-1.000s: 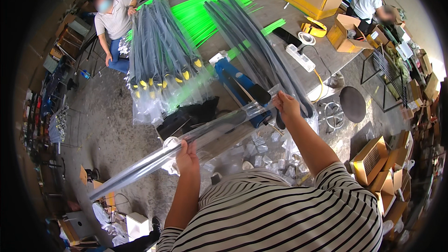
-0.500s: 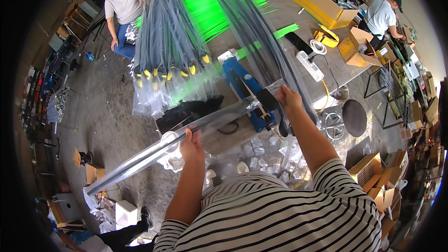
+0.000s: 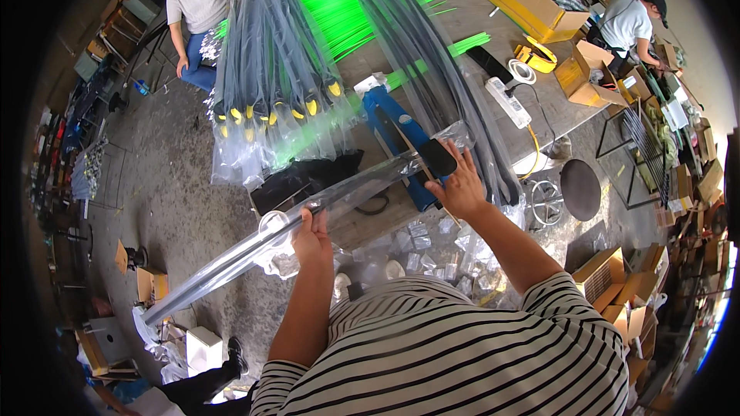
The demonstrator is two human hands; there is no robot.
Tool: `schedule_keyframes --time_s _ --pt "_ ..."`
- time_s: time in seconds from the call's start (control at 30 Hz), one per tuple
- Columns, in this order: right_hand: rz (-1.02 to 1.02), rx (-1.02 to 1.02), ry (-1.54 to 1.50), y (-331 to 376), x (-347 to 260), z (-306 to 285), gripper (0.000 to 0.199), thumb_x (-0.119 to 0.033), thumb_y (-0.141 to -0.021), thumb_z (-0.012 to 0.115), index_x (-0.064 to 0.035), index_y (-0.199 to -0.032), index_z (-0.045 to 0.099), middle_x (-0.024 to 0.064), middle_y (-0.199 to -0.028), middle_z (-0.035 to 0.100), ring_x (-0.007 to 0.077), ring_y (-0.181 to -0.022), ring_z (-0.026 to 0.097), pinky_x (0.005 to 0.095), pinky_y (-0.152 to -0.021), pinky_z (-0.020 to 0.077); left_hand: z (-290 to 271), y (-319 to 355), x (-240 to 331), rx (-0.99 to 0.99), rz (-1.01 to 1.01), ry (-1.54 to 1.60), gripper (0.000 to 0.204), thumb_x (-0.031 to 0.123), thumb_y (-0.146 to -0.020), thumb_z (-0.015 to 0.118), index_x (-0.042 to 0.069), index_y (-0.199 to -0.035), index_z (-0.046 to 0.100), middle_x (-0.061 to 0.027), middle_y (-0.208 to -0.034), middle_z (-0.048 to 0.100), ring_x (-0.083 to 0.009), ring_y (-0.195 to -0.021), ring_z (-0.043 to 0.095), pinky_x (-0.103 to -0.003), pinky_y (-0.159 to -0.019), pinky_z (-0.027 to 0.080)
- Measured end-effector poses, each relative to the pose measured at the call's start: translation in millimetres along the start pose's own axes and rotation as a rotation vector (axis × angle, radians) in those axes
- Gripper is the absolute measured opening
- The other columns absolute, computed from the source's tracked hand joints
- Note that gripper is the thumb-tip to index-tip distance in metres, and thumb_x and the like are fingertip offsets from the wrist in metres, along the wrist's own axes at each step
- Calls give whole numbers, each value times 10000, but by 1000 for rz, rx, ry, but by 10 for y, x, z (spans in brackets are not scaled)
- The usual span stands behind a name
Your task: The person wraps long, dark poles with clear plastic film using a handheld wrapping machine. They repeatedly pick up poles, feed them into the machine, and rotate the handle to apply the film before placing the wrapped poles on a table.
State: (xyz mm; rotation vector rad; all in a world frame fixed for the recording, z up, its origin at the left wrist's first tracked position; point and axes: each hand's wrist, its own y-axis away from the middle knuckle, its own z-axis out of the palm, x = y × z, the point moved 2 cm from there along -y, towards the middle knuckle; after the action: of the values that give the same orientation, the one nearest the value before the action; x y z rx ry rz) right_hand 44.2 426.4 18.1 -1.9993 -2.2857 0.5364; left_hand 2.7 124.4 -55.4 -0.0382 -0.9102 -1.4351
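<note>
A long clear plastic sleeve [image 3: 223,266] with slim dark strips inside slants from the lower left up to a blue heat sealer [image 3: 379,112]. My left hand [image 3: 312,239] is closed around the sleeve near its middle. The sleeve's upper end lies across the sealer, under its black handle [image 3: 438,157]. My right hand [image 3: 462,189] has its fingers spread beside this handle, the thumb close to its lower edge; whether it touches is hard to tell. Right of the sealer lie long dark strips in clear sleeves [image 3: 462,100].
Filled sleeves with yellow-tipped ends [image 3: 270,69] overhang the table at left, beside bright green rods [image 3: 374,11]. A power strip [image 3: 509,104] and yellow tape roll [image 3: 536,55] lie at right. One person [image 3: 202,8] sits far left, another [image 3: 626,23] works far right. A round stool [image 3: 580,189] stands nearby.
My right hand has let go of the sleeve's upper end and spread its fingers, shifting slightly down and left by the black handle. My left hand keeps its hold; the view has shifted slightly.
</note>
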Motion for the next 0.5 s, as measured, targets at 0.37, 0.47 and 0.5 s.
schedule_keyframes --time_s 0.37,0.47,0.5 --pt "-20 -91 -60 -64 -196 169 688 -440 -787 523 -72 -1310 271 174 -1273 365 334 -1178 335 400 -969 278 28 78 -1 20 18 -47 140 21 -806 559 -14 -930 505 -103 -925 592 -206 -865 593 -356 -817 497" --pt "-8 55 -93 -59 -207 11 535 -370 -773 561 -56 -1193 455 162 -1180 460 333 -1094 422 388 -918 333 38 64 43 22 -11 -20 166 24 -809 556 -23 -955 493 -100 -942 582 -206 -874 586 -350 -821 493" --pt "-2 117 -108 -17 -131 40 471 -328 -767 576 -60 -1146 504 161 -1139 491 335 -1039 462 389 -872 367 27 56 39 24 -15 -20 176 26 -811 555 -24 -965 489 -99 -948 578 -206 -878 584 -348 -825 492"
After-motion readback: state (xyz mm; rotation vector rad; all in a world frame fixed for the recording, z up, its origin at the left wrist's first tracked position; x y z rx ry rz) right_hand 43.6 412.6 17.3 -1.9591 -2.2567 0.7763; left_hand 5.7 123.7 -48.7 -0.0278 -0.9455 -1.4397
